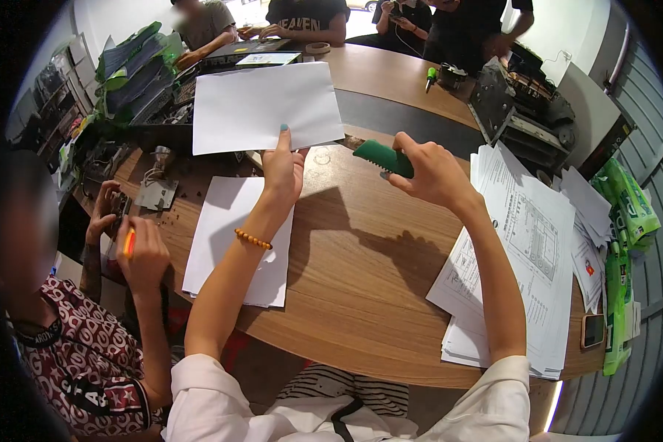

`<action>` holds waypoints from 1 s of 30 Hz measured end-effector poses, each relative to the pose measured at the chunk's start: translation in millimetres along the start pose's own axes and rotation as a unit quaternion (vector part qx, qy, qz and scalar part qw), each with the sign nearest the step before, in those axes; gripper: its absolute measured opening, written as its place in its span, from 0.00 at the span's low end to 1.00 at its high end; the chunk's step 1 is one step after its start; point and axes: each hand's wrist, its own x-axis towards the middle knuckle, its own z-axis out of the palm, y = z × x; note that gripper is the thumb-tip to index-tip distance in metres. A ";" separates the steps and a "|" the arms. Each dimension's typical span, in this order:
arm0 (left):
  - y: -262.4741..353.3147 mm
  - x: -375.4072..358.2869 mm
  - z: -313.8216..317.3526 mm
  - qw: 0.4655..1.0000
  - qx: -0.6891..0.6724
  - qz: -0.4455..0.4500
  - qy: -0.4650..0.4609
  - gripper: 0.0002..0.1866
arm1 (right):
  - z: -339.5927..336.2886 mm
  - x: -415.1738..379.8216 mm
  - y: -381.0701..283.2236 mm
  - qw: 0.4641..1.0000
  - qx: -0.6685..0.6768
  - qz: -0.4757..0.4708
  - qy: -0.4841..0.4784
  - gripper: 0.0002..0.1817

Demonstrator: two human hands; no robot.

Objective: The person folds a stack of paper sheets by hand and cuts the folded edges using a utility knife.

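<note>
My left hand holds up a white sheet of paper by its lower edge, with the thumb on top. A dark green tool with a toothed edge is gripped in my right hand, raised over the table to the right of the sheet. On the table beneath my left forearm lies a stack of white paper. Printed sheets with drawings and text are piled under and beside my right forearm.
At the left, a person handles small parts with an orange tool. People stand or sit across the wooden table. Opened equipment is at the back right. Green packages and a phone lie right.
</note>
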 end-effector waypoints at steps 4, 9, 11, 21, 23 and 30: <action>-4.6 1.7 -2.1 1.000 0.020 0.005 -0.004 0.14 | 2.3 -0.4 -2.4 1.000 -0.020 -0.010 0.003 0.19; -7.4 0.9 -2.3 0.999 0.018 0.022 -0.020 0.13 | 0.8 -1.8 3.4 0.999 -0.028 -0.016 0.009 0.18; -5.6 2.3 -3.6 0.999 0.029 0.033 -0.032 0.12 | -2.6 -3.1 8.1 1.000 -0.026 -0.012 0.013 0.18; -11.0 2.5 -6.6 0.999 0.027 0.012 -0.028 0.14 | -2.3 -3.9 15.0 1.000 -0.017 -0.008 -0.001 0.18; -10.9 6.1 -9.1 0.999 0.010 -0.018 -0.043 0.14 | -3.3 -4.1 20.3 0.999 -0.026 -0.024 0.008 0.18; -6.6 -0.3 -3.5 0.999 0.033 -0.002 -0.036 0.14 | 1.1 -3.7 23.9 1.000 -0.013 -0.016 0.012 0.18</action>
